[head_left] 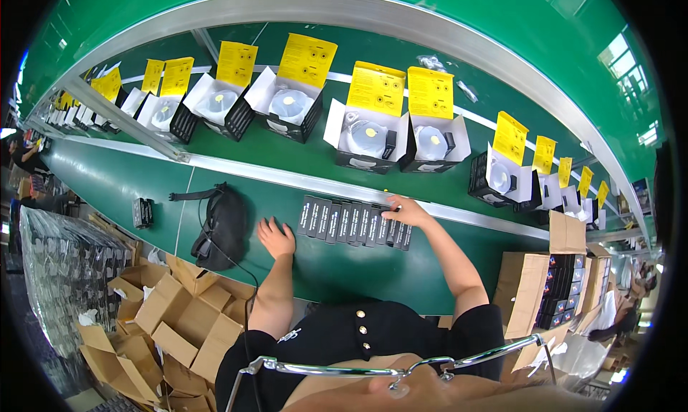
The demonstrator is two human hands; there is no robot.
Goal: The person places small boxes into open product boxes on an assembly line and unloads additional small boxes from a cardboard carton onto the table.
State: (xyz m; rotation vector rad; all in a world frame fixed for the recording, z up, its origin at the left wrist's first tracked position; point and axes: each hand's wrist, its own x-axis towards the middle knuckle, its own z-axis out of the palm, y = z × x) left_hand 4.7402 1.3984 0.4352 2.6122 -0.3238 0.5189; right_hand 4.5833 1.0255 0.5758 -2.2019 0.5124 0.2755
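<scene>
left hand (275, 238): rests flat on the green bench (344, 265), fingers together and pointing away, holding nothing; it lies just left of the row of packs, apart from it
right hand (405, 212): reaches over the right end of the row, fingertips pressed down on the last packs; whether it pinches 1 of them or only pushes i cannot tell
packs (355, 223): about 10 slim black packs with white print, laid side by side in 1 row on the bench, just below the pale rail (287, 175)
belt (301, 150): green conveyor beyond the rail, carrying open boxes
boxes (367, 136): black-and-white, flaps open, each with a round white part inside and a yellow sheet standing at the back
pouch (223, 229): black, with a strap, lying on the bench left of the left hand
carton (559, 286): at the right, stacked with more dark packs
scraps (172, 319): torn brown cardboard heaped at lower left
step: judged from the hands, the row is being squared up or a pack is being taken from its right end
next move: seems to call for a clean pinch on 1 pack's edges without shifting its neighbours, then a reach across the rail to an open box
</scene>
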